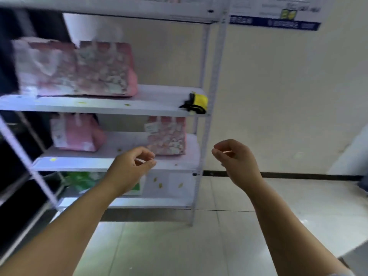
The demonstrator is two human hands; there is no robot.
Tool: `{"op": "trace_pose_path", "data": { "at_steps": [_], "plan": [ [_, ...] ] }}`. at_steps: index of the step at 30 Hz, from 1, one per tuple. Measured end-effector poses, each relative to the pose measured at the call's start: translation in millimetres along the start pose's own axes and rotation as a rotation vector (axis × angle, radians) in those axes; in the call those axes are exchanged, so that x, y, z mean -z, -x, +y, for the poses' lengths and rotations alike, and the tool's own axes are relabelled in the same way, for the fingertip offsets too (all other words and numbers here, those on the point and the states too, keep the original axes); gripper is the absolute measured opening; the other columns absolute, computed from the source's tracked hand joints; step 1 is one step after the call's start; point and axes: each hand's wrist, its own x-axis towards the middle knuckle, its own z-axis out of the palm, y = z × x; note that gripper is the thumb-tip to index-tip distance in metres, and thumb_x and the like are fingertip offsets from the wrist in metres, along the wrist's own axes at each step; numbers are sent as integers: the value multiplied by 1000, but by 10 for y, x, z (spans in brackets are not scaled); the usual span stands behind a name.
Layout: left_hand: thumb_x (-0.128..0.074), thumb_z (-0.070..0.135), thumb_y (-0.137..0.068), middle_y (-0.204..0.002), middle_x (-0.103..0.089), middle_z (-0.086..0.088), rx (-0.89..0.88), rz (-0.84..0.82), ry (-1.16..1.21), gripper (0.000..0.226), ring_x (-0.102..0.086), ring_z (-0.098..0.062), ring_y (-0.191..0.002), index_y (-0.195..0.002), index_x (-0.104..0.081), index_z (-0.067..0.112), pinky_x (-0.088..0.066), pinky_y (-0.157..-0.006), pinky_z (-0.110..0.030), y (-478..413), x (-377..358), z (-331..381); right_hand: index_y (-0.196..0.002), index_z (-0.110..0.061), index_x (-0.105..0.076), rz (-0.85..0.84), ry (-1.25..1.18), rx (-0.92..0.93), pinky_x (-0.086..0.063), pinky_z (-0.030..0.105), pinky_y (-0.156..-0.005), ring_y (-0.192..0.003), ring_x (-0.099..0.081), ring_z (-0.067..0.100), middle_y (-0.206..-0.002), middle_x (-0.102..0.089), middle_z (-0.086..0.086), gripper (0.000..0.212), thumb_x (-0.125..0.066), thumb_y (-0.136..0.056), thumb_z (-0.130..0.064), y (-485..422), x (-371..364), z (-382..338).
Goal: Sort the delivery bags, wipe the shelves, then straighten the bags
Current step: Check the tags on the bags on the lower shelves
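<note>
A white metal shelf unit [207,124] stands against the wall. Two pink flowered delivery bags [99,70] sit side by side on the middle shelf [95,106]. One shelf lower stand a plain pink bag [76,133] at the left and a flowered pink bag [167,136] at the right. A green and white bag [85,181] rests on the bottom shelf. My left hand [133,164] hovers in front of the lower shelf edge, fingers loosely curled, holding nothing. Off to the right of the unit, my right hand [235,158] is raised and loosely curled, also holding nothing.
A yellow and black object [198,103] lies at the right end of the middle shelf. Small yellow-green bits dot the shelf boards. A dark rack [22,156] stands at the left. Tiled floor [199,246] spreads below, and a poster [274,14] hangs on the wall.
</note>
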Motion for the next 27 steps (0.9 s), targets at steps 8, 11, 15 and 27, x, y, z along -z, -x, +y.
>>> {"op": "trace_pose_path", "data": {
  "at_steps": [8,11,15,27],
  "plan": [
    [-66,32,-82,-85,-68,11,155,91,24,2,-63,-8,-82,-82,-65,31,-47,-66,-25,486,1315,-939,-81,-34,-63,-221,-67,61,-47,15,-58,-70,-61,1,-81,-67,-13,4,-65,-85,-32,220,-1527,-644],
    [-68,33,-81,-79,-67,18,197,147,47,4,-63,-9,-79,-80,-65,37,-48,-70,-28,517,1629,-1267,-79,-35,-62,-291,-77,69,-44,13,-56,-67,-59,-3,-80,-67,-13,7,-66,-84,-32,179,-1982,-777],
    [-68,34,-79,-82,-67,19,246,201,74,5,-64,-2,-74,-80,-66,38,-49,-68,-27,441,1933,-1686,-79,-33,-63,-378,-91,94,-45,10,-54,-64,-59,-4,-78,-66,-13,6,-66,-84,-31,-12,-2548,-878],
    [-67,26,-83,-84,-67,6,365,245,-9,4,-64,-5,-76,-84,-66,29,-49,-64,-17,-789,2635,-2914,-81,-34,-63,-514,-60,49,-44,18,-62,-73,-59,-3,-84,-65,-17,5,-64,-84,-38,-1311,-4271,-818]
  ]
}}
